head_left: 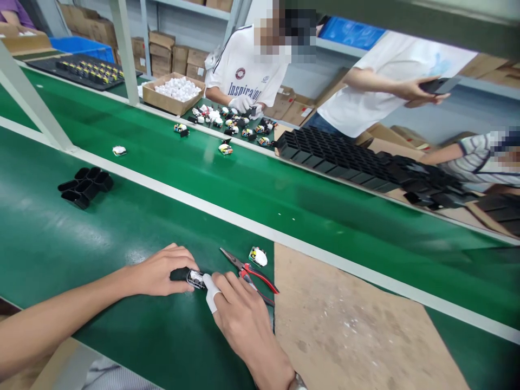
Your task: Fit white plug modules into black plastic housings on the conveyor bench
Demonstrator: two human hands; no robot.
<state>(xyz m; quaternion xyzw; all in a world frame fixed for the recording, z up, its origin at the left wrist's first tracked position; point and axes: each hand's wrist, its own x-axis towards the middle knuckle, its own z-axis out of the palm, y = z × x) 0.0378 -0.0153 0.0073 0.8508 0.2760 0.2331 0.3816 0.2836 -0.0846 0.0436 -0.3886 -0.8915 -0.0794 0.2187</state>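
My left hand (166, 271) is closed around a small black plastic housing (179, 274) just above the green bench. A white-and-silver circuit assembly (196, 279) shows in the housing's open end. My right hand (239, 309) has its fingers bent, and a white finger cot (212, 293) covers one fingertip pressed at that end. Its thumb is hidden. Beyond my right hand lie needle-nose pliers (247, 271) with red handles, jaws slightly apart. Close to them rests a loose circuit assembly (258, 257) with a white top.
Black housings (85, 187) stand grouped at left. A green conveyor belt (162, 157) carries several assemblies behind a pale rail (170, 189). Cardboard (357, 325) covers the bench at right. Across the belt, a gloved person (247, 70) handles parts beside stacked black housings (333, 157).
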